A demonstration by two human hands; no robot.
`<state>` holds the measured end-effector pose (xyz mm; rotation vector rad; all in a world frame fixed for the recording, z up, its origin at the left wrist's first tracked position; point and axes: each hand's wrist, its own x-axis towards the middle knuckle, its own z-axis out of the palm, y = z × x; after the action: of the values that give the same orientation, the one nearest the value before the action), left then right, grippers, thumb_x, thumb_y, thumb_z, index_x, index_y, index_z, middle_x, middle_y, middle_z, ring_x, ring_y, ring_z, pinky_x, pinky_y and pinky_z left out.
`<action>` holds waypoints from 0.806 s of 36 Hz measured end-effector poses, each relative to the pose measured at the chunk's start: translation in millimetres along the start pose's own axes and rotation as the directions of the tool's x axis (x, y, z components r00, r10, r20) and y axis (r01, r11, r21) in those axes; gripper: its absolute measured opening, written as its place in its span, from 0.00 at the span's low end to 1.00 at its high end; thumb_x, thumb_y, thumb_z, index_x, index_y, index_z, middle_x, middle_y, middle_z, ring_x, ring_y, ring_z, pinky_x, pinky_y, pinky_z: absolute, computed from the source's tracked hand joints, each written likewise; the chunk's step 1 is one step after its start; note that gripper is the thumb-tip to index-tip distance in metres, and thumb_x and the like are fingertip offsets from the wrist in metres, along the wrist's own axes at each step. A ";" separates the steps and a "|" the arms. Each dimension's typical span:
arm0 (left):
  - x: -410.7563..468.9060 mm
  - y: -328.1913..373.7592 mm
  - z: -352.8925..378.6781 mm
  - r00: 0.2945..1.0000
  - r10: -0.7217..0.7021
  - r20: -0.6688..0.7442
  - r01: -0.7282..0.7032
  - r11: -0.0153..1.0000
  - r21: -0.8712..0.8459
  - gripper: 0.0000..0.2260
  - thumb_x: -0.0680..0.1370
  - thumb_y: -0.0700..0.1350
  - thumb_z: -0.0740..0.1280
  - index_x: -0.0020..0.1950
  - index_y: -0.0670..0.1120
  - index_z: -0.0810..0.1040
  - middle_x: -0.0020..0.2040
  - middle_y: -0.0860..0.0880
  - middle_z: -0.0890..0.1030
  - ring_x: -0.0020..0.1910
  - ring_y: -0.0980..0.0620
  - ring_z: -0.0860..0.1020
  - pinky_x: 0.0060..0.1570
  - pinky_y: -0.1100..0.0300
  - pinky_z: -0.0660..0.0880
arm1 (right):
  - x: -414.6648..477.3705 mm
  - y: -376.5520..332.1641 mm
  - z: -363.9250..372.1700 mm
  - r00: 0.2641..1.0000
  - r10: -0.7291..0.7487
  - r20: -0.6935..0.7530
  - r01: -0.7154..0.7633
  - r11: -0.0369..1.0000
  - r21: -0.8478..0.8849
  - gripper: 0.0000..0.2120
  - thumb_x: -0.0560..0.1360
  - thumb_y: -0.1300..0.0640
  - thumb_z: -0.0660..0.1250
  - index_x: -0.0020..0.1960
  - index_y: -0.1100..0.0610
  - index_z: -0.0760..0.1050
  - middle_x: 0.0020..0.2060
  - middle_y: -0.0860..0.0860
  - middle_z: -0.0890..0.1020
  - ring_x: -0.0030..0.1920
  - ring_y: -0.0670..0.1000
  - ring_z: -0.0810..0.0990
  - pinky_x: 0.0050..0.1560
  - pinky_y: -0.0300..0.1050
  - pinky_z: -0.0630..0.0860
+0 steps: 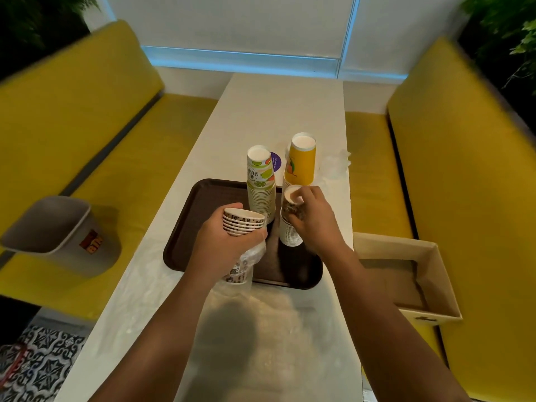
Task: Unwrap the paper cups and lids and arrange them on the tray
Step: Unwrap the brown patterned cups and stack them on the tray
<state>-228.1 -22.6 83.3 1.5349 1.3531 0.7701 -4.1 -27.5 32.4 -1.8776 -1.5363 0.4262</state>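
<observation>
A dark brown tray point(203, 198) lies on the white table. On it stand upturned stacks of paper cups: a lime-printed stack point(260, 184), a yellow stack point(301, 161) and a shorter brown-patterned stack point(290, 230). My right hand point(316, 219) grips the top of the brown-patterned stack. My left hand point(223, 242) holds a bundle of small brown-patterned cups point(243, 221), rims showing, still partly inside a clear plastic wrapper point(243, 271) that hangs below my hand.
A grey bin point(58, 227) sits on the yellow bench at left. An open cardboard box point(420, 274) rests on the right bench. Crumpled clear plastic point(336, 166) lies on the table right of the yellow stack. A purple round sticker point(275, 162) shows behind the lime stack.
</observation>
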 end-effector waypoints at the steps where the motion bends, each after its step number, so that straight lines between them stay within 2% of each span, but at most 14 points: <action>1: -0.2 0.2 -0.1 1.000 0.002 0.001 -0.002 1.000 0.005 0.30 0.70 0.51 0.82 0.69 0.54 0.77 0.53 0.57 0.84 0.52 0.62 0.82 0.48 0.67 0.78 | -0.7 1.8 1.7 1.000 0.005 -0.007 -0.004 1.000 0.008 0.21 0.77 0.56 0.76 0.65 0.52 0.72 0.71 0.52 0.71 0.68 0.59 0.75 0.63 0.46 0.75; 5: -1.4 1.6 0.4 1.000 0.011 0.011 -0.011 0.999 0.038 0.29 0.70 0.51 0.82 0.69 0.55 0.76 0.53 0.58 0.83 0.52 0.62 0.81 0.45 0.70 0.77 | -5.8 -7.0 -1.6 0.990 -0.049 -0.133 0.056 0.997 0.049 0.19 0.77 0.51 0.76 0.64 0.43 0.72 0.79 0.46 0.60 0.76 0.57 0.69 0.71 0.54 0.76; 8: -2.2 2.0 2.4 1.000 0.011 0.018 -0.011 0.999 0.033 0.30 0.69 0.52 0.82 0.69 0.55 0.76 0.53 0.58 0.84 0.53 0.61 0.82 0.50 0.65 0.79 | -16.1 -30.2 -15.9 0.966 -0.184 -0.183 0.214 0.963 0.162 0.15 0.79 0.48 0.73 0.64 0.47 0.77 0.76 0.49 0.64 0.76 0.55 0.66 0.72 0.55 0.74; 11: -3.5 5.3 4.4 0.998 0.001 0.057 -0.002 1.000 0.008 0.28 0.69 0.52 0.82 0.67 0.57 0.77 0.53 0.57 0.85 0.51 0.61 0.83 0.52 0.61 0.81 | -25.2 -52.8 -28.7 0.932 -0.363 0.002 0.350 0.901 0.258 0.10 0.81 0.49 0.70 0.60 0.50 0.82 0.70 0.50 0.72 0.72 0.51 0.69 0.72 0.51 0.71; 14: -5.1 8.9 5.6 0.997 0.015 0.080 -0.017 1.000 0.023 0.28 0.70 0.52 0.82 0.68 0.56 0.77 0.53 0.56 0.84 0.51 0.60 0.84 0.49 0.62 0.80 | -27.9 -64.1 -34.2 0.890 -0.432 0.142 0.371 0.870 0.325 0.07 0.82 0.54 0.71 0.53 0.55 0.86 0.65 0.48 0.78 0.68 0.47 0.74 0.69 0.46 0.73; 18: -9.8 10.9 6.2 0.996 0.043 0.078 -0.045 0.999 0.029 0.26 0.70 0.51 0.82 0.67 0.54 0.78 0.52 0.56 0.85 0.51 0.58 0.84 0.50 0.60 0.81 | -29.9 -68.6 -39.5 0.897 -0.426 0.117 0.339 0.834 0.435 0.06 0.82 0.58 0.71 0.50 0.59 0.86 0.64 0.50 0.79 0.66 0.48 0.77 0.67 0.44 0.75; 22: -15.0 12.0 4.6 0.997 0.052 0.064 -0.057 0.996 0.073 0.27 0.69 0.54 0.82 0.65 0.53 0.78 0.52 0.56 0.85 0.51 0.58 0.83 0.49 0.62 0.79 | -28.9 -69.2 -37.0 0.946 -0.310 -0.096 0.309 0.767 0.563 0.07 0.82 0.58 0.68 0.47 0.58 0.81 0.66 0.53 0.78 0.69 0.53 0.77 0.66 0.60 0.78; 24: -17.2 10.9 2.7 0.998 0.052 0.048 -0.055 0.997 0.063 0.26 0.69 0.52 0.82 0.65 0.55 0.77 0.53 0.57 0.85 0.51 0.60 0.83 0.50 0.62 0.80 | -26.1 -67.2 -40.6 0.953 -0.252 -0.166 0.301 0.748 0.592 0.09 0.84 0.58 0.65 0.46 0.57 0.78 0.69 0.53 0.77 0.71 0.55 0.76 0.65 0.63 0.79; 26: -18.8 9.7 1.4 0.998 0.047 0.031 -0.049 0.998 0.036 0.25 0.70 0.50 0.82 0.63 0.56 0.79 0.52 0.58 0.85 0.51 0.63 0.83 0.51 0.61 0.81 | -25.4 -63.8 -47.1 0.959 -0.240 -0.148 0.279 0.733 0.620 0.11 0.84 0.61 0.64 0.44 0.54 0.74 0.70 0.54 0.76 0.72 0.55 0.76 0.64 0.63 0.80; 29: -19.2 10.6 0.6 0.999 0.043 -0.010 -0.043 0.999 -0.008 0.24 0.69 0.50 0.83 0.62 0.55 0.80 0.51 0.58 0.86 0.51 0.64 0.83 0.49 0.65 0.80 | -28.3 -56.1 -54.0 0.971 -0.234 -0.049 0.205 0.710 0.673 0.09 0.83 0.63 0.67 0.45 0.60 0.71 0.69 0.55 0.77 0.70 0.56 0.77 0.62 0.62 0.81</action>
<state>-227.2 -41.1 95.1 1.5602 1.3269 0.8097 -18.8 -65.1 104.8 -1.1035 -1.3511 0.7930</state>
